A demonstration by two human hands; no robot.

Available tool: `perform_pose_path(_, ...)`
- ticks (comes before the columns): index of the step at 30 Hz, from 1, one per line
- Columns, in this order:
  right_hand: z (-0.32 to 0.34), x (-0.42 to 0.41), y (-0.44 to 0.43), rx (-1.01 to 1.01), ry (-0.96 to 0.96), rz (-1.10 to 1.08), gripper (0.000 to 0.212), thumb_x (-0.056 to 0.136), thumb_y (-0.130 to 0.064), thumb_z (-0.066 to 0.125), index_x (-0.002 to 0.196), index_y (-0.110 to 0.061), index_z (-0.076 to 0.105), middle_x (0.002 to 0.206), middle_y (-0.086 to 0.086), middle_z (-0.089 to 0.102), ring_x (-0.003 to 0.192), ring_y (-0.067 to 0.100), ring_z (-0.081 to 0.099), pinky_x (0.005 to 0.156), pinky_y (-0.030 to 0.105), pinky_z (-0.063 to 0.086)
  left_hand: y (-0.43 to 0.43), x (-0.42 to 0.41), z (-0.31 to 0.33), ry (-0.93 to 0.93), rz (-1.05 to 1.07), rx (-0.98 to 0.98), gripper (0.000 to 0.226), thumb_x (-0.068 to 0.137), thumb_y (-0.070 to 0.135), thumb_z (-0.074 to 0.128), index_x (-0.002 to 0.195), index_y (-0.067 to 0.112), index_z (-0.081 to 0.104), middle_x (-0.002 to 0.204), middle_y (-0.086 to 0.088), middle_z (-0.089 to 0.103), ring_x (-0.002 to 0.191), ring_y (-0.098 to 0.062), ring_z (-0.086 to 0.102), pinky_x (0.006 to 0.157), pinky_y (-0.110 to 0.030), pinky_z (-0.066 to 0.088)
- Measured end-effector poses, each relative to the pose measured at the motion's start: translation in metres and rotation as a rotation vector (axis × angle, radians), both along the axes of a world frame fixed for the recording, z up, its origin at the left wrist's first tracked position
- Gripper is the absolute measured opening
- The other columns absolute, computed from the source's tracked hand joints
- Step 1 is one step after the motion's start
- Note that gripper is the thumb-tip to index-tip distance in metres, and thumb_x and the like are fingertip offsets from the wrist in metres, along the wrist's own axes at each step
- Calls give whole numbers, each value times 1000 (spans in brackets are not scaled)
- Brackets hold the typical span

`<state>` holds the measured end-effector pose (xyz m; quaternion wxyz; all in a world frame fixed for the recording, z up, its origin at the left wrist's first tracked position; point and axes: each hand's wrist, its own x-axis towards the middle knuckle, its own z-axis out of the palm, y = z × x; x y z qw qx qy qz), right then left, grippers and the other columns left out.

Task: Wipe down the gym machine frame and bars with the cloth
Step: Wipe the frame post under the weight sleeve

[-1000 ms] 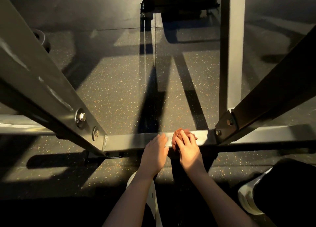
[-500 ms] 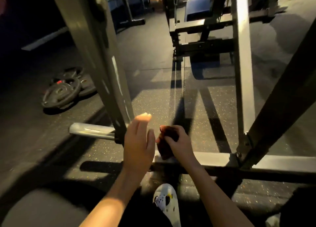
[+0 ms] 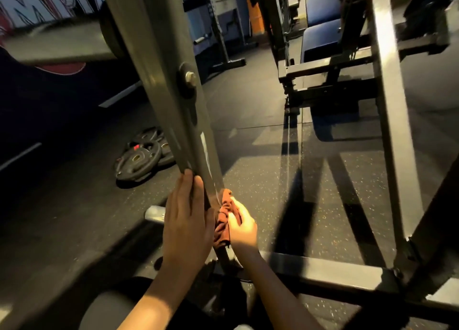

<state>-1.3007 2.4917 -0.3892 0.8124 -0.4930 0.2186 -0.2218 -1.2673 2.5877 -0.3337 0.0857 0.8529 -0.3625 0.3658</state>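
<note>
Now our left hand (image 3: 186, 225) lies with straight fingers along the slanted frame bar (image 3: 173, 106). Just beside it, our right hand (image 3: 242, 226) grips the bunched red cloth (image 3: 223, 220) against the bar's other side. Weight plates (image 3: 141, 159) lie beyond our left hand.

Both forearms (image 3: 159, 292) bare from the bottom edge to left hand (image 3: 185, 227) and right hand (image 3: 242, 226); pale shoe tip (image 3: 242, 327), bottom centre.

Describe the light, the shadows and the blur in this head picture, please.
Head view: warm low light brightens the right hand and the red cloth; long frame shadows cross the floor; glare streaks the tall upright; the bar at top left is motion-blurred.
</note>
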Motion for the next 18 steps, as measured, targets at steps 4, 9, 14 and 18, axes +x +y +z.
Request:
perform_pose_path(4,1,5,-3,-39,-14,33,39,96,8,44,131,-6,55,105,4,71,109,17,60,75,11,52,1,0,2,-13,50,39,73,76,13,76,138,-3,41,149,-20,27,136,-34,29,105,-51,29)
perform_pose_path(9,4,5,5,-135,-65,64,36,99,-2,44,127,-19,57,93,-1,71,83,0,68,76,16,55,10,4,7,-53,14,78,68,80,17,69,139,0,39,147,-18,28,136,-32,30,107,-51,29)
perform_pose_path(14,-12,9,12,7,74,128,22,103,-15,41,100,-22,61,62,-4,60,50,3,57,47,17,46,13,6,11,-82,-23,94,65,83,18,63,140,4,37,146,-15,30,136,-31,31,108,-51,29)
perform_pose_path(18,-7,14,11,-46,118,161,31,104,-35,41,82,-22,60,61,-4,58,44,3,53,45,18,46,15,14,8,-83,-55,75,53,92,23,46,141,6,34,146,-13,30,135,-30,31,114,-42,22)
